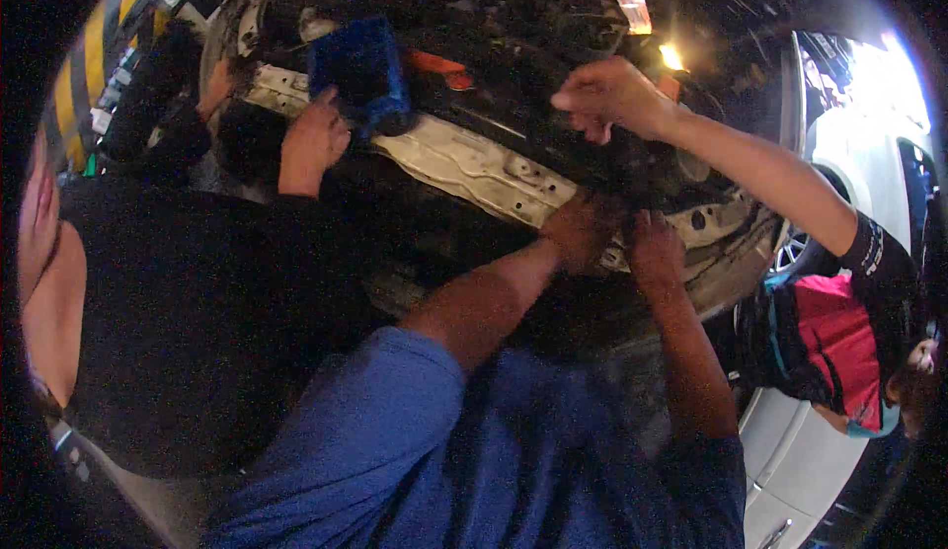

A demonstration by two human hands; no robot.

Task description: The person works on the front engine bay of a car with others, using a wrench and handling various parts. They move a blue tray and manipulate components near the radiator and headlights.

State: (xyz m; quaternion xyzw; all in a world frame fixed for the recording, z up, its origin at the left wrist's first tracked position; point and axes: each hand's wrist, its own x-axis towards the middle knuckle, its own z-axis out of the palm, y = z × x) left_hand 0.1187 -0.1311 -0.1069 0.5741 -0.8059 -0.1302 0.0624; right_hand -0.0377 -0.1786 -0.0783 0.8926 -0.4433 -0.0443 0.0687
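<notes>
I lean over an open car engine bay in a blue shirt. My left hand (578, 228) and my right hand (652, 251) lie close together on a dark part just above the white front crossbeam (474, 169). Their fingers curl down into shadow, so what they grip is hidden. A co-worker's hand (607, 95) reaches in from the right, pinched shut just above my hands.
A person in black stands at my left, one hand (314, 142) against a blue block (360, 70) in the bay. A small work light (671, 57) glows at the back. A white car (869, 154) stands at the right, a yellow-and-black striped post (94, 55) at the far left.
</notes>
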